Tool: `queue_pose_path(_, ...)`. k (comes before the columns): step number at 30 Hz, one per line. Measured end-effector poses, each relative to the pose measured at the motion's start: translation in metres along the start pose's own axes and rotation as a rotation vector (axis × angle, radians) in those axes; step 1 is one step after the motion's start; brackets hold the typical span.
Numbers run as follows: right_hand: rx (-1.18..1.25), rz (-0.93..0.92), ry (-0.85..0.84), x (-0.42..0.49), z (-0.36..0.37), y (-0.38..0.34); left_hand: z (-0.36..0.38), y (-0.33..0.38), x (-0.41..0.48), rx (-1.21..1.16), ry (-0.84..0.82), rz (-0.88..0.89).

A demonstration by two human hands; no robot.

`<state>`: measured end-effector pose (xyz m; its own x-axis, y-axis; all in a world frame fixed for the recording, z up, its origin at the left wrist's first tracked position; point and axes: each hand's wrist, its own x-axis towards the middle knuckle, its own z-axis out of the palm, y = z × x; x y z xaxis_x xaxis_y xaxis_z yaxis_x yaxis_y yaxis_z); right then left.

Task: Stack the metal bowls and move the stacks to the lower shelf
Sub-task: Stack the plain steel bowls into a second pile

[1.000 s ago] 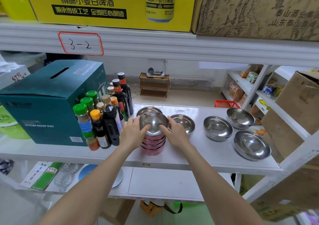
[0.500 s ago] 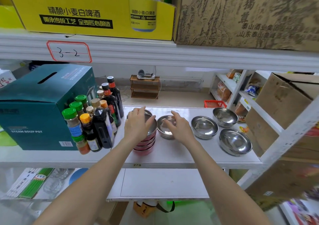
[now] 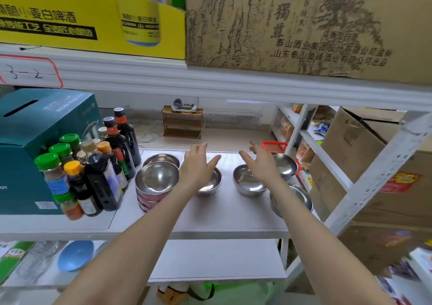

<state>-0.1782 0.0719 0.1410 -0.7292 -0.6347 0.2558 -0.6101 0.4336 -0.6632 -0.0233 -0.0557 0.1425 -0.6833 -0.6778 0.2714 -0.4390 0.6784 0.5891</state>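
Stacking step. Left hand [image 3: 197, 166] and right hand [image 3: 261, 164] both spread, empty, above loose round steel bowls [image 3: 249, 183]. Pink-sided bowl stack [image 3: 155, 187] left of left hand. Next: grasp bowl, nest.

We note: white metal shelving [image 3: 233, 87], several tiers; pale tiled floor [image 3: 224, 138] behind; white wall [image 3: 145, 104] at rear; small wooden rack [image 3: 182, 122] standing on the floor against that wall; further white shelves [image 3: 301, 126] at right; cardboard boxes [image 3: 364, 145] beside them. Light even, daylight-like.
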Motion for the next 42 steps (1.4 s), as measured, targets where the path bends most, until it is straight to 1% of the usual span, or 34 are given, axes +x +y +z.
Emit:
queue_pose_path(5, -0.014, 0.031, -0.028, 0.026, -0.018, 0.051, 0.048, 0.019, 0.020, -0.043, -0.057, -0.067)
queue_pose_path(9, -0.034, 0.071, -0.086, 0.042, -0.020, 0.098, 0.091, 0.025, 0.028, -0.071, -0.117, -0.141)
queue_pose_path(14, -0.037, 0.110, -0.124, 0.051, -0.008, 0.148, 0.141, 0.023, 0.031, -0.056, -0.195, -0.199)
queue_pose_path(18, -0.035, 0.135, -0.188, 0.050, 0.008, 0.173, 0.172, 0.019, 0.032, -0.050, -0.241, -0.232)
queue_pose_path(21, -0.085, 0.140, -0.244, 0.052, 0.020, 0.183, 0.188, 0.013, 0.033, -0.025, -0.279, -0.265)
queue_pose_path(25, -0.166, 0.137, -0.246, 0.058, 0.029, 0.187, 0.202, 0.002, 0.034, 0.021, -0.304, -0.249)
queue_pose_path(29, -0.253, 0.144, -0.326, 0.059, 0.034, 0.194, 0.208, -0.003, 0.034, 0.042, -0.272, -0.216)
queue_pose_path(31, -0.272, 0.131, -0.339, 0.058, 0.036, 0.196, 0.209, -0.004, 0.034, 0.046, -0.260, -0.204)
queue_pose_path(37, -0.248, 0.105, -0.273, 0.055, 0.038, 0.194, 0.208, -0.005, 0.035, -0.004, -0.244, -0.188)
queue_pose_path(42, -0.166, 0.082, -0.223, 0.054, 0.035, 0.186, 0.198, -0.006, 0.034, -0.117, -0.204, -0.152)
